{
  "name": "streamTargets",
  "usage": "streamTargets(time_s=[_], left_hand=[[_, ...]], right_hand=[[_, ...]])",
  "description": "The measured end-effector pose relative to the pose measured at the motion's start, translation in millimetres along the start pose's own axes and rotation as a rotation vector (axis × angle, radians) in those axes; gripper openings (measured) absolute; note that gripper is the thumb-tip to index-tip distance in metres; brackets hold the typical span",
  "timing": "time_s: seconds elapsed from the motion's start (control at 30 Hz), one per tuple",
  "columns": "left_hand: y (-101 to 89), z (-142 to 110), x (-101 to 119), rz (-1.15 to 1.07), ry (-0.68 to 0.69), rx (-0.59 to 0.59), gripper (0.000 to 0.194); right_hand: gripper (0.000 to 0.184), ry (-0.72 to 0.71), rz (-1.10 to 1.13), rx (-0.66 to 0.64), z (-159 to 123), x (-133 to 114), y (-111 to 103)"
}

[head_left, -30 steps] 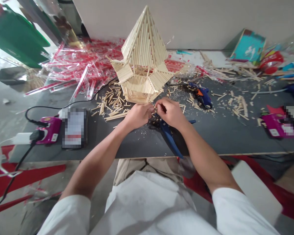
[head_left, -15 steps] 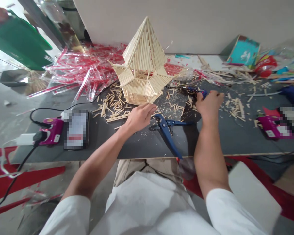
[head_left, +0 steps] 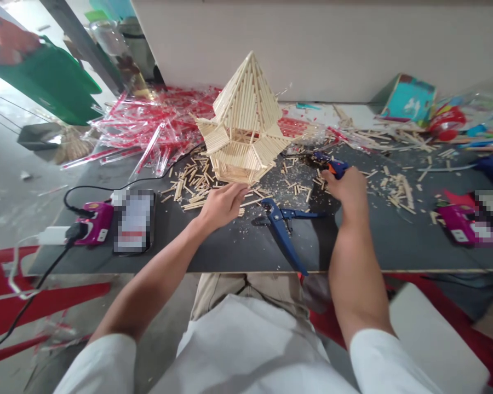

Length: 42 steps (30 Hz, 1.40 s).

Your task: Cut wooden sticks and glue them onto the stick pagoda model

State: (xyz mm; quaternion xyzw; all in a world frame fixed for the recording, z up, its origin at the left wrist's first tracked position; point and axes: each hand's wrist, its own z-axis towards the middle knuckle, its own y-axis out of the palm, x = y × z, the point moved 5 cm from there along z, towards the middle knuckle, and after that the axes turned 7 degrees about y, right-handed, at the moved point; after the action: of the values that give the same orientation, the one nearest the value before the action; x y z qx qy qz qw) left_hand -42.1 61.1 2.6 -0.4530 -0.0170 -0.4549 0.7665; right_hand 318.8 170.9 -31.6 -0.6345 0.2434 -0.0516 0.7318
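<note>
A lantern-like model of thin wooden sticks (head_left: 246,104), with a pointed top and flared panels, stands on the dark table. Just below its base is my left hand (head_left: 224,206), fingers pinched together; whatever lies between the fingertips is too small to make out. My right hand (head_left: 349,189) closes around the grip of a blue hot glue gun (head_left: 337,166) with an orange trigger, its nozzle pointing left. Between my hands lies a blue-handled cutter (head_left: 282,230), spread apart. Cut stick pieces (head_left: 193,178) are scattered beside the model.
Red and clear plastic wrappers (head_left: 148,128) pile up at the back left. A phone (head_left: 133,221) and a magenta power strip (head_left: 94,221) lie at the left. More stick bits (head_left: 398,191), another magenta power strip (head_left: 464,223) and a teal box (head_left: 411,98) are at the right.
My right hand has turned and closed on the hot glue gun. My left hand has drawn slightly left and down from the model's base. The whole view has shifted a little.
</note>
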Motion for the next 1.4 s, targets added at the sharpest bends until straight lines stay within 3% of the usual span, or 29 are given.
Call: streamTargets(time_s=[0.13,0.33,0.47,0.57,0.7,0.93,1.2,1.4], left_hand=[[-3.3,-7.9,-11.8,-0.016,-0.069,0.063,0.025],[-2.9,-5.0,-15.5,-0.042,-0.107,0.08,0.026],[-2.8,-4.2,-17.2,-0.039,-0.107,0.087,0.028],[-3.1,-4.2,-18.5,-0.024,-0.101,0.094,0.027],[-2.7,-4.3,-19.6,-0.004,-0.115,0.09,0.028],[-2.5,-4.8,-21.2,0.008,-0.12,0.087,0.026],[-3.6,-4.4,-21.5,0.019,-0.102,0.099,0.024],[-4.1,-4.3,-22.0,0.022,-0.103,0.101,0.022]], right_hand=[[0.059,0.127,0.044,0.031,-6.1,-2.3,-6.6],[0.05,0.101,0.351,0.159,-2.6,-7.1,-8.5],[0.055,-0.114,0.714,0.181,-4.0,-25.0,-6.2],[0.056,-0.294,0.919,0.307,-12.5,-38.7,-10.5],[0.054,-0.341,1.065,0.366,-25.3,-50.2,-9.2],[0.068,-0.258,1.03,0.434,-52.1,-64.3,-18.7],[0.055,-0.393,0.895,0.468,-86.8,-87.3,-29.2],[0.053,-0.389,0.744,0.509,-91.9,-87.6,-26.3]])
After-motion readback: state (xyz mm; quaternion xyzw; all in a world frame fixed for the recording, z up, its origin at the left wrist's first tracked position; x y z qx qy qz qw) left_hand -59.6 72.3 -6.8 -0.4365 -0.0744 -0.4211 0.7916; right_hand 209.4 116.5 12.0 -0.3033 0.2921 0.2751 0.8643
